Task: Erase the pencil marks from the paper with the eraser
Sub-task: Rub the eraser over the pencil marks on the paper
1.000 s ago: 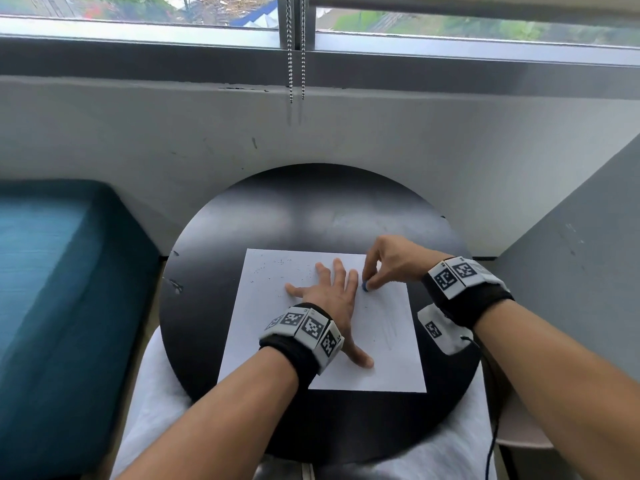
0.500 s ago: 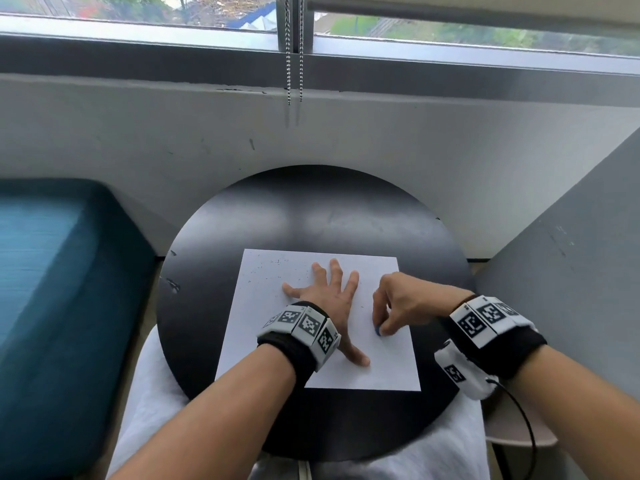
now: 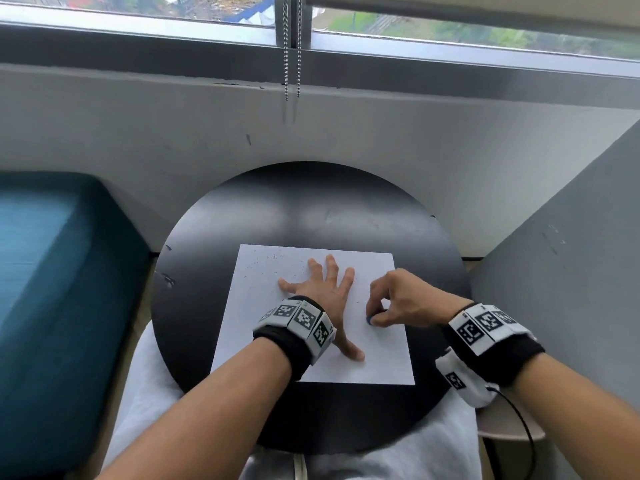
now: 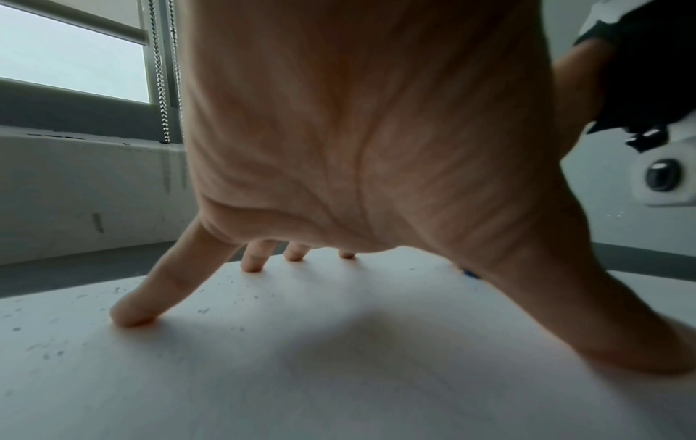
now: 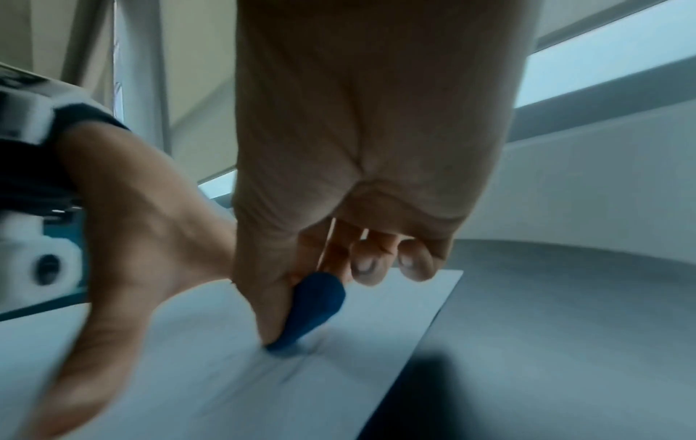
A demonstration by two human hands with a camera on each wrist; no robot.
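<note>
Blue eraser (image 3: 370,319), pinched in our right hand (image 3: 401,299), rubs the paper (image 3: 263,306) pinned by our spread left hand (image 3: 323,296); next, firm strokes over remaining marks.

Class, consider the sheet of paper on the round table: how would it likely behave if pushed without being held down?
The paper looks thin, so probably light and floppy. On the glossy black table it would likely slide; the left hand lies spread on it, presumably for that reason, while the eraser rubs it.

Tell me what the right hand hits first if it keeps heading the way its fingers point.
Probably the left hand: the right hand, pinching the eraser on the paper, points leftward at it. Depth looks level, both on the sheet.
</note>
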